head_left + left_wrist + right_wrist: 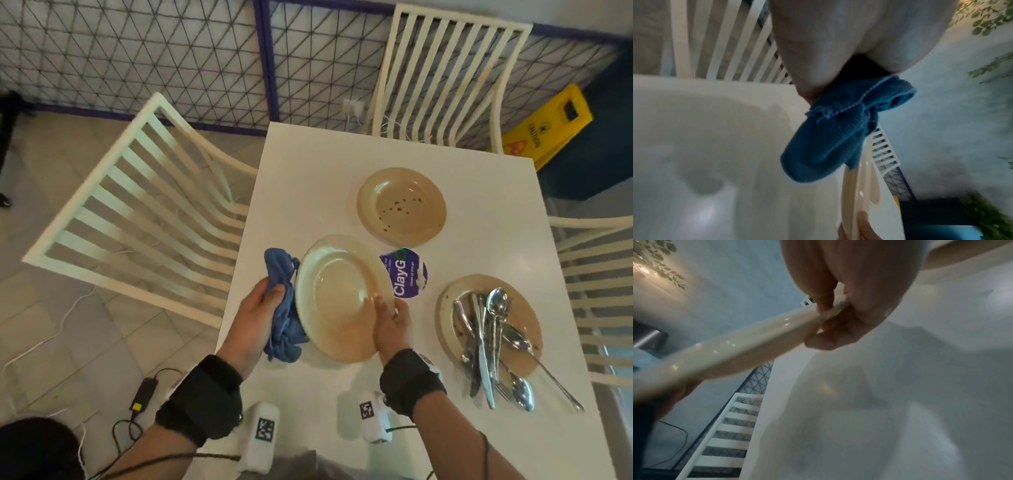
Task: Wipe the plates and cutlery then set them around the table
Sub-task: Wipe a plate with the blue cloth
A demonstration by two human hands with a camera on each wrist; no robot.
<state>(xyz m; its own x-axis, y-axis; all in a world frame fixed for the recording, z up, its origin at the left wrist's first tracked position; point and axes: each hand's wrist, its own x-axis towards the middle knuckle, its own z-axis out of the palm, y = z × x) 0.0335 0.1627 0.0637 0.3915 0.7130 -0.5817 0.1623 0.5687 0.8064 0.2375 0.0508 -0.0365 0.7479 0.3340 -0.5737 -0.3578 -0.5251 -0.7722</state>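
Near the table's [428, 428] left edge, the right hand [390, 322] pinches the stiff, glossy, likely slippery plate [339, 298] by its rim, while the left hand [255, 311] clamps the soft blue cloth [284, 329] against its far rim.

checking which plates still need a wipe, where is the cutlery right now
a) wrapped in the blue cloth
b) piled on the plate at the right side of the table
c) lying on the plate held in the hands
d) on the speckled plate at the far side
b: the cutlery is piled on the plate at the right, while the held plate and the speckled plate carry none.
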